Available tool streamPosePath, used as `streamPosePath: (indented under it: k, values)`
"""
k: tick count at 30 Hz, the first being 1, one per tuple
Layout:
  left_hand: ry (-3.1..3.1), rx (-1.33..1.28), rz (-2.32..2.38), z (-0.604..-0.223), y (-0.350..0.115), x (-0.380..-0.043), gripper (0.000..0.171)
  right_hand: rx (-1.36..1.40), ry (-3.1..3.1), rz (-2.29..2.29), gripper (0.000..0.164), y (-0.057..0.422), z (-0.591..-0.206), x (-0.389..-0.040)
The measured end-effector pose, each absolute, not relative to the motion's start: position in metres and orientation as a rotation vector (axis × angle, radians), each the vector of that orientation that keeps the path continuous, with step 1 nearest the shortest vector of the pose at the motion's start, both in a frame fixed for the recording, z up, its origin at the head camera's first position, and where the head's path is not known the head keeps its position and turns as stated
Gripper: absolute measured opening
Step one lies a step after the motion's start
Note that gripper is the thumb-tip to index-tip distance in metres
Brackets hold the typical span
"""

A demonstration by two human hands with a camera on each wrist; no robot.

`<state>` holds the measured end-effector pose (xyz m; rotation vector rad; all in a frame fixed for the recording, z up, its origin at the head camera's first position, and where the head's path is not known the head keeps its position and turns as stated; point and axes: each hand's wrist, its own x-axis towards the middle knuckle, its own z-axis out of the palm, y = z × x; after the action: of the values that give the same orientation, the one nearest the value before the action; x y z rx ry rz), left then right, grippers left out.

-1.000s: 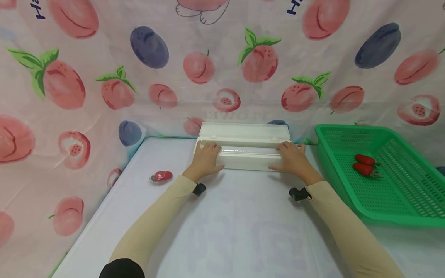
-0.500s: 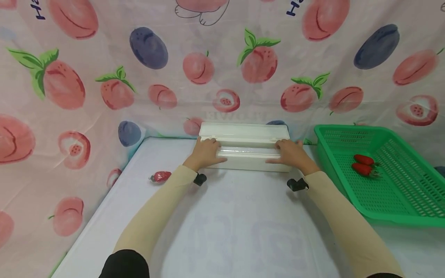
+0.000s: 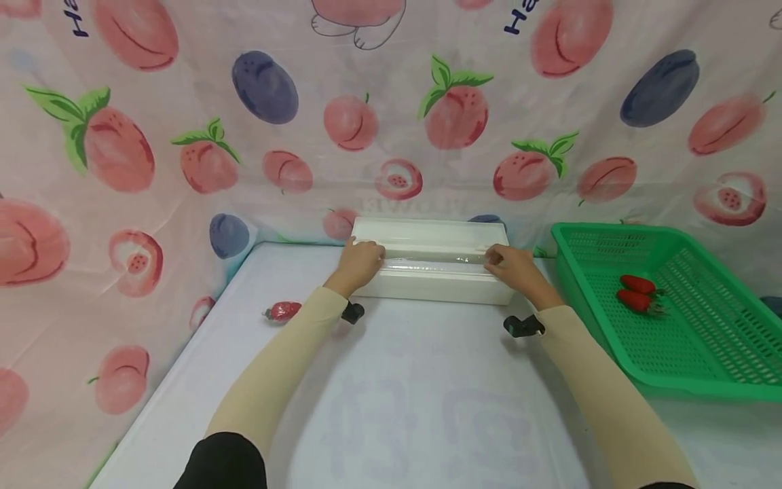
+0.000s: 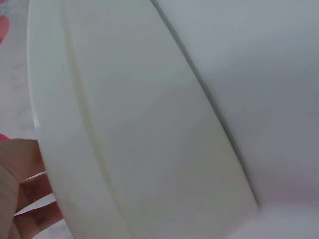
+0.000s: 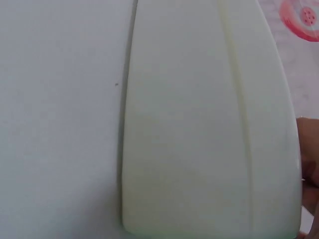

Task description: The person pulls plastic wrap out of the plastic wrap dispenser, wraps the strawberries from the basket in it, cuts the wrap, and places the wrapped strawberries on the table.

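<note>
A white cling film dispenser (image 3: 434, 287) lies lengthwise at the back of the table, its lid (image 3: 427, 233) raised. Clear, shiny film (image 3: 430, 263) stretches across its opening. At the left end, my left hand (image 3: 362, 263) pinches the film's edge, thumb mostly hidden. My right hand (image 3: 516, 268) pinches it at the right end with thumb and forefinger. The left wrist view has the dispenser's smooth front (image 4: 144, 119) with curled fingers (image 4: 37, 216) behind its top edge. In the right wrist view the front (image 5: 184, 119) fills the middle, part of the hand showing beyond.
Left of the arms lies a small red, elongated vegetable or fruit (image 3: 283, 312) with a shiny, wrapped look. On the right stands a green plastic basket (image 3: 611, 339) with two red pieces (image 3: 638, 299) inside. A fruit-print curtain (image 3: 391, 136) hangs directly behind the dispenser.
Both thumbs have moved up from the dispenser's front to meet the fingers at the opening. The hands now pinch the film rather than resting spread on the dispenser.
</note>
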<state>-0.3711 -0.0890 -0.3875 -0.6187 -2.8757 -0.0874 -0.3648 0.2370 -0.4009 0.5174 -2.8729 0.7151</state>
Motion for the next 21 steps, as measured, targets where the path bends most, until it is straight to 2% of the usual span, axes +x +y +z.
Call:
streamPosePath:
  k: [6, 21]
  values:
    - [-2.723, -0.596, -0.034, -0.389, -0.104, -0.368, 0.007, 0.528, -2.776, 0.705, 0.017, 0.244, -0.406, -0.362]
    - [-2.581, -0.62, -0.137, -0.395, -0.121, -0.37, 0.006, 0.437, -2.808, 0.668, 0.011, 0.256, -0.393, -0.356]
